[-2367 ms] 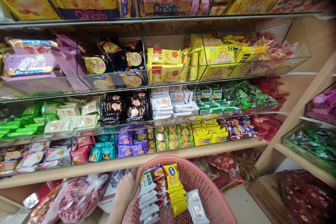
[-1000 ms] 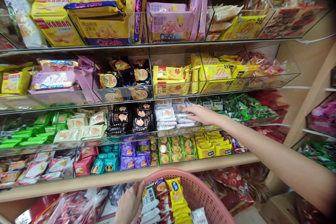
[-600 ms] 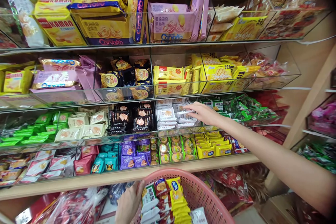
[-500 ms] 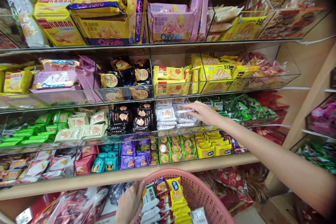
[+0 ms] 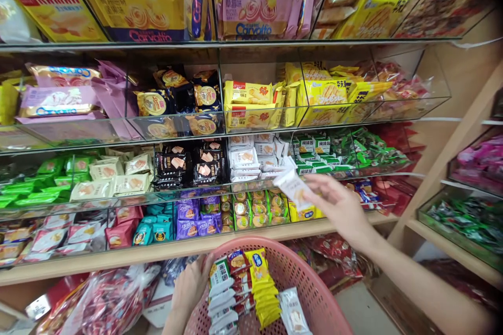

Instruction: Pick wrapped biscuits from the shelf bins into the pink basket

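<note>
The right hand [image 5: 338, 210] was out in front of the shelving, with its thumb and fingertips pinching one end of a white biscuit packet [image 5: 293, 189]. The other fingers were loosely parted. The packet stuck out past the fingertips on the hand's left side and lay tilted, clear of the clear acrylic bin [image 5: 251, 167] of matching white packets just above and behind it. A light pinch at the end looked right for a soft wrapper: firm enough to keep the packet from slipping, yet gentle enough not to crush the biscuits, with the packet held clear of the bin's front edge.

The left hand [image 5: 190, 287] was low down and closed around the rim of the pink plastic basket [image 5: 283, 247], its fingers curled over the edge. Inside the basket, just beside that hand, lay a stack of green-and-white packets [image 5: 220, 293] and a row of yellow packets [image 5: 265, 293]. A lone white packet [image 5: 294, 311] rested further from the hand, towards the basket's far side.
</note>
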A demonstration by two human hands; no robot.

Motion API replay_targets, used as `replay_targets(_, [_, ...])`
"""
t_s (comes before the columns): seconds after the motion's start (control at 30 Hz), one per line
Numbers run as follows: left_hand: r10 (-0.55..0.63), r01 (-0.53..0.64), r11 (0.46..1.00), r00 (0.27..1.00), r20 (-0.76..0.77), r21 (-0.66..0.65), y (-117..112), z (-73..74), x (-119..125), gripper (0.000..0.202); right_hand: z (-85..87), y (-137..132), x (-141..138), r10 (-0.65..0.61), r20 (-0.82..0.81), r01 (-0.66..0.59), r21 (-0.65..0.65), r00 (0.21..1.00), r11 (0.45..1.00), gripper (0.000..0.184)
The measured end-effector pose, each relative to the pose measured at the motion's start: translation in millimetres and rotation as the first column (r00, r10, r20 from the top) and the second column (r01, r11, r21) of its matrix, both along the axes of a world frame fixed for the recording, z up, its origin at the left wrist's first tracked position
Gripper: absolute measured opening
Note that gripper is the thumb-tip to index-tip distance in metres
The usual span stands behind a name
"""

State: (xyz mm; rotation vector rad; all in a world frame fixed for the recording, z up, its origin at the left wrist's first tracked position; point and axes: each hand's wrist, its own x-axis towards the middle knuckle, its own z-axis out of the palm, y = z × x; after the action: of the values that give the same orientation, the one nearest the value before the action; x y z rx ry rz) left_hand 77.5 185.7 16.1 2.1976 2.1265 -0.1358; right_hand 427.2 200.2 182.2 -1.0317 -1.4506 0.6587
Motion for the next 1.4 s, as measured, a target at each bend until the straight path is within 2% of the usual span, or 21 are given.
replay_targets(0.03, [0.021,-0.021,1.0,0.999,0.028,-0.008,0.3,0.1,0.2,0.049,-16.7,-15.7,-3.4,0.045,-0.102,-0.06,-0.15,0.994,0.987,0.045])
replay_targets(0.07, [0.025,-0.025,1.0,0.999,0.041,-0.009,0.6,0.0,0.4,0.048,-33.8,-30.8,-7.1,0.069,-0.201,-0.127,-0.288,0.977,0.949,0.045])
replay_targets(0.13, [0.012,-0.013,1.0,0.999,0.041,0.004,0.7,-0.7,0.6,0.047,-67.5,-57.8,-14.8,0.049,-0.388,-0.25,-0.489,0.92,0.836,0.043])
replay_targets(0.23, [0.045,-0.047,0.999,0.996,0.08,0.018,0.4,-1.7,1.1,0.045,-114.4,-86.5,-26.2,-0.131,-0.574,-0.353,-0.651,0.808,0.671,0.04])
replay_targets(0.3, [0.097,-0.101,0.995,0.986,0.137,0.021,0.4,-1.6,1.8,0.049,-142.0,-97.7,-32.9,-0.243,-0.613,-0.373,-0.699,0.752,0.61,0.04])
replay_targets(0.33, [0.112,-0.117,0.993,0.982,0.154,0.025,0.5,-1.4,2.2,0.05,-154.2,-101.3,-35.8,-0.282,-0.615,-0.368,-0.714,0.737,0.596,0.041])
replay_targets(0.4, [0.12,-0.126,0.992,0.98,0.16,0.03,0.7,-0.5,3.0,0.049,-174.2,-105.7,-40.6,-0.333,-0.592,-0.324,-0.736,0.734,0.594,0.046])
replay_targets(0.47, [0.125,-0.13,0.991,0.981,0.152,0.022,0.9,0.3,3.5,0.049,-187.6,-107.3,-43.8,-0.334,-0.548,-0.273,-0.749,0.767,0.603,0.049])
replay_targets(0.63, [0.109,-0.111,0.994,0.985,0.132,0.01,1.1,2.3,4.3,0.049,-204.2,-105.0,-46.6,-0.248,-0.378,-0.128,-0.739,0.892,0.662,0.053])
replay_targets(0.73, [0.124,-0.123,0.992,0.984,0.129,-0.016,0.9,5.5,5.7,0.049,-214.9,-102.2,-45.2,-0.241,-0.308,-0.08,-0.752,0.92,0.654,0.053])
replay_targets(0.87, [0.141,-0.136,0.99,0.982,0.122,-0.047,0.7,8.8,6.6,0.048,-230.1,-99.4,-40.4,-0.21,-0.287,-0.09,-0.762,0.935,0.641,0.054])
replay_targets(1.03, [0.144,-0.143,0.99,0.976,0.16,-0.021,3.0,1.8,3.3,0.048,-238.1,-96.7,-38.4,-0.191,-0.274,-0.09,-0.76,0.943,0.644,0.053])
replay_targets(1.17, [0.139,-0.143,0.99,0.974,0.179,0.01,4.4,-3.3,1.9,0.047,-241.5,-96.0,-41.8,-0.188,-0.332,-0.113,-0.707,0.924,0.698,0.057])
replay_targets(1.4, [0.137,-0.139,0.99,0.977,0.166,-0.003,3.0,0.5,3.3,0.046,-248.0,-103.7,-43.6,-0.173,-0.228,-0.043,-0.712,0.958,0.701,0.067])
